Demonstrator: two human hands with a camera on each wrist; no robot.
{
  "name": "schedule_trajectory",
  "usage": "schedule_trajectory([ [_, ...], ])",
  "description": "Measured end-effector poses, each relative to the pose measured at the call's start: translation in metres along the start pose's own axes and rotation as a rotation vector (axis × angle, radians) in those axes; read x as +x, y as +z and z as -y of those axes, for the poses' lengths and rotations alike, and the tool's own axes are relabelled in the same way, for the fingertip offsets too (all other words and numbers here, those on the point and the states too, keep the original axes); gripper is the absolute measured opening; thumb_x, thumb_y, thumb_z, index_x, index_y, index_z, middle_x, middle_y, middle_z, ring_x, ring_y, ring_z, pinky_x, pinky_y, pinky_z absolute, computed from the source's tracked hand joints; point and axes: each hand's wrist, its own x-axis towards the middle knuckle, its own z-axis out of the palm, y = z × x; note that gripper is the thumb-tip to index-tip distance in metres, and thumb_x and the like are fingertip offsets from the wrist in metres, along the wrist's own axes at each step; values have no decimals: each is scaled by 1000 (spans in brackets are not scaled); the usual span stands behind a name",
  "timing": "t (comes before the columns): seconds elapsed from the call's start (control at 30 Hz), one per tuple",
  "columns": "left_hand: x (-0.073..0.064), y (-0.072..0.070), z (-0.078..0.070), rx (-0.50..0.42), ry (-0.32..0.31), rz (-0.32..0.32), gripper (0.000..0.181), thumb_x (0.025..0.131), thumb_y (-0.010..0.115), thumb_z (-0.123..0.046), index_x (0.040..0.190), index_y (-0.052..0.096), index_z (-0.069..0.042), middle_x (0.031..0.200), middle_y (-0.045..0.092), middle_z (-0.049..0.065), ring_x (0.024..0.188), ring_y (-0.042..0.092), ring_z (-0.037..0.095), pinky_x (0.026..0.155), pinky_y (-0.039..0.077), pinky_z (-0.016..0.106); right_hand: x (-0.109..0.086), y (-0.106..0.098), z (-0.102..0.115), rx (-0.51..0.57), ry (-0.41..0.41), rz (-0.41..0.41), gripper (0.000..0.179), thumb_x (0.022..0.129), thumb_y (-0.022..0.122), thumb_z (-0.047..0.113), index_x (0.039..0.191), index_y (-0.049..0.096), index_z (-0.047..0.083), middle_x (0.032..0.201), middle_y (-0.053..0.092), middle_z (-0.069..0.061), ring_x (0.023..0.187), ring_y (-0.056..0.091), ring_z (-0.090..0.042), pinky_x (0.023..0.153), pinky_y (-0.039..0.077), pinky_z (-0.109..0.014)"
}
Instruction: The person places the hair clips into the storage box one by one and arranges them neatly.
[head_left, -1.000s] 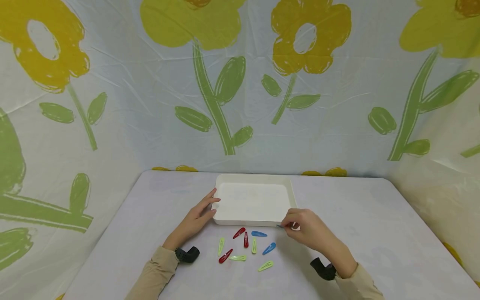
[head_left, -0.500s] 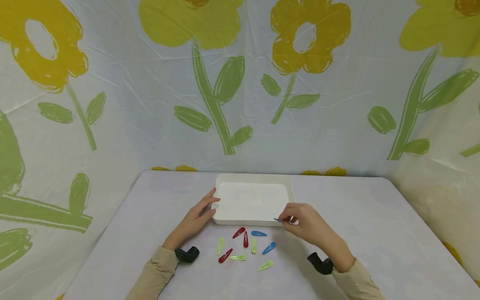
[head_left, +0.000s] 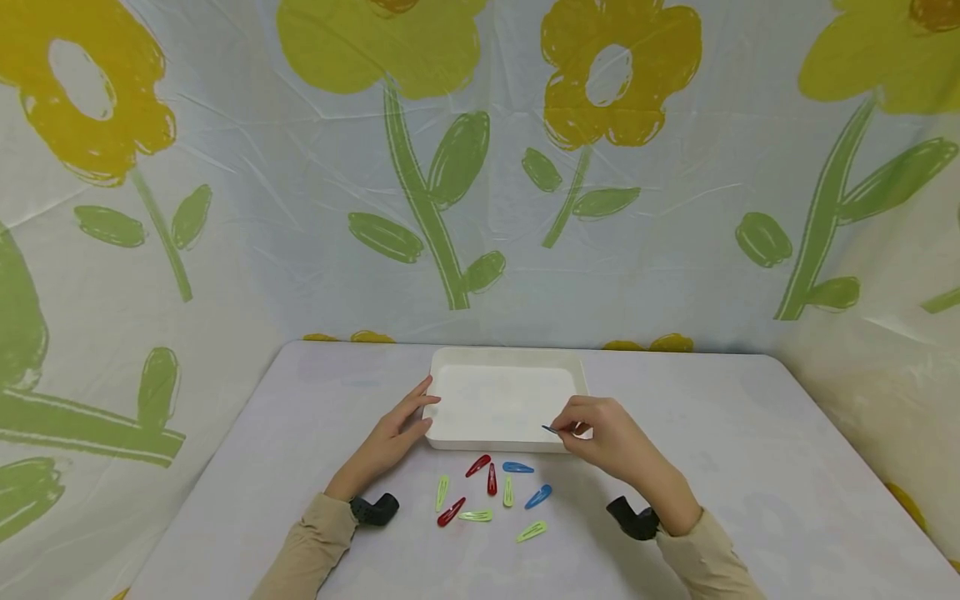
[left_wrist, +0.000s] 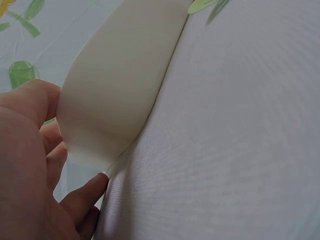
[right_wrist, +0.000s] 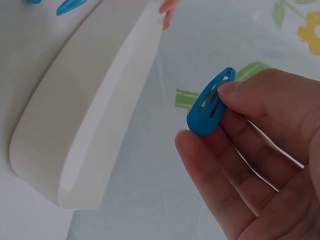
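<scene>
Item 1: right hand [head_left: 604,432], fingers bent, thumb and fingertips closed in a pinch on one blue hair clip [right_wrist: 201,123]. The thumb bears on the narrow end, leaving the rounded end free of the fingers; presumably so flat and small a piece is easiest controlled this way. The clip juts to the left of this hand, above the near right part of the tray.

Item 2: left hand [head_left: 388,437], fingers extended and spread, none curled round anything; it touches the left wall of a white tray [head_left: 487,446], probably to steady it.

Item 3: said tray, between the two hands, flat on the worktop [head_left: 720,450].

Item 4: loose clips, lying between the hands on the person's side of the tray: three red clips [head_left: 492,481], two further blue clips [head_left: 519,468], four light green clips [head_left: 537,527]. They point in various directions, as if scattered rather than arranged; all sit within short reach of the right hand.
</scene>
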Motion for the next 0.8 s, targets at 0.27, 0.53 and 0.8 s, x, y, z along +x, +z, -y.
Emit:
schedule_trajectory([
  [0.27, -2, -3, -21, -24, -21, 10, 37, 102, 56, -9, 138, 53, -4, 163, 23, 13, 150, 16, 31, 112, 17, 11, 7, -1, -3, 25, -32, -33, 22, 77, 74, -14, 86, 75, 6, 83, 69, 1, 72, 65, -9, 65, 59, -28],
  [0.53, -2, -3, -20, -26, -13, 9, 37, 102, 55, -9, 138, 53, -3, 162, 23, 13, 150, 17, 31, 112, 18, 11, 18, -2, -1, 80, -80, -101, 24, 76, 73, -17, 87, 75, 4, 84, 70, 0, 72, 65, -11, 65, 59, -29],
  [0.8, -1, -4, -19, -21, -3, 14, 37, 102, 55, -9, 138, 53, -2, 162, 23, 14, 150, 17, 30, 112, 18, 10, 28, -5, 4, 124, -90, -146, 25, 78, 71, -17, 89, 76, 5, 85, 71, -1, 72, 67, -13, 66, 60, -30],
])
